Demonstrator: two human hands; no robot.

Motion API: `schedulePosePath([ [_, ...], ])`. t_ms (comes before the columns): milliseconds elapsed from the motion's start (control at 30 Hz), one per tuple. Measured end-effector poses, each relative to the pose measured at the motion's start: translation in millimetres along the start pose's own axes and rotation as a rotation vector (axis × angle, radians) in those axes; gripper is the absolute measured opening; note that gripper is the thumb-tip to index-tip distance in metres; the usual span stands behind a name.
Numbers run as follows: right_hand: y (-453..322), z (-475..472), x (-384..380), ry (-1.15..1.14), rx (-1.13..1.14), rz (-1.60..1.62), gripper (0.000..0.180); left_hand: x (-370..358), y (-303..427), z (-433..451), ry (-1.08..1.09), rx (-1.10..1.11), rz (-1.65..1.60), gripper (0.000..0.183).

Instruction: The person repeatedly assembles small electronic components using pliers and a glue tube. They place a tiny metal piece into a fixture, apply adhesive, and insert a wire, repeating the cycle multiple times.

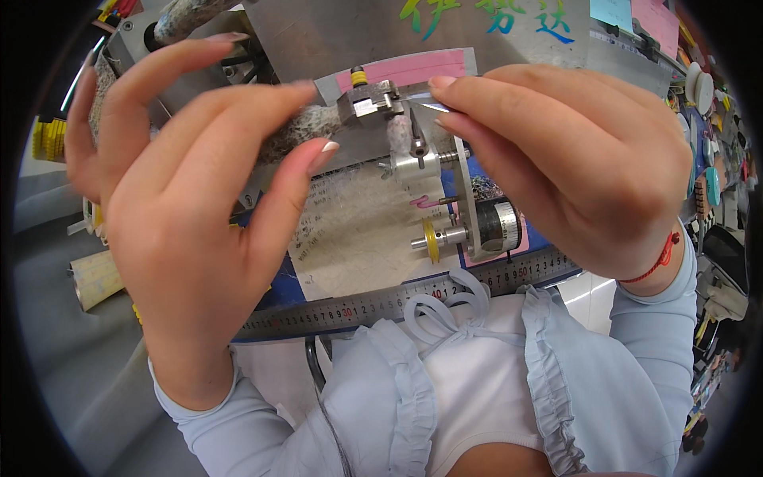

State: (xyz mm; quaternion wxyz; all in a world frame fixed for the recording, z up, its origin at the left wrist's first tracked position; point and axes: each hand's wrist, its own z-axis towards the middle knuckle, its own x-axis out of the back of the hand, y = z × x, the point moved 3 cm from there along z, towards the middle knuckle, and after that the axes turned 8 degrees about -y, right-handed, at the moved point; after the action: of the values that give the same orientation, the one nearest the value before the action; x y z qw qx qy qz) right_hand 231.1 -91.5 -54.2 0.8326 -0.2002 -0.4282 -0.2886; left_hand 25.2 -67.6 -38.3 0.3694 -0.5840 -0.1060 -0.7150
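My right hand (pixel 572 149) pinches a pair of thin, shiny metal tweezers (pixel 434 106) between thumb and fingers. Their points reach towards a small steel clamp (pixel 369 102) with a yellow band on its knob. To the left of that clamp, my left hand (pixel 197 173) has thumb and forefinger apart. Nothing can be seen between them, and the forefinger tip is blurred. A fibre-covered arm (pixel 310 126) runs from the clamp behind the left fingers. Just below the tweezers sit a fuzzy wrapped post (pixel 399 134) and a pointed metal part (pixel 419 146).
Under the clamp lies a handwritten sheet (pixel 357 238). A bracket (pixel 464 208) carries a yellow-wound spool (pixel 431 240) and a graduated drum (pixel 503 225). Along the front edge runs a steel ruler (pixel 381 305). A metal panel (pixel 357 36) bearing writing stands behind. At left is a patterned tube (pixel 98 280).
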Motion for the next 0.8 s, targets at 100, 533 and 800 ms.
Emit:
schedulePosePath([
  [100,3.2,-3.7,-0.6,-0.092,-0.015,-0.027,0.021,-2.0,-0.9,-0.4,-0.015,0.057,-0.028,0.027],
  [533,8.6,-24.9,15.0,0.029,-0.101,0.441,0.031,5.4,1.4,15.3,0.196,-0.026,0.121,0.015],
  [800,23.4,-26.0,-28.5,0.152,-0.341,0.714,0.025,0.4,-0.6,6.3,0.142,0.025,0.019,0.025],
])
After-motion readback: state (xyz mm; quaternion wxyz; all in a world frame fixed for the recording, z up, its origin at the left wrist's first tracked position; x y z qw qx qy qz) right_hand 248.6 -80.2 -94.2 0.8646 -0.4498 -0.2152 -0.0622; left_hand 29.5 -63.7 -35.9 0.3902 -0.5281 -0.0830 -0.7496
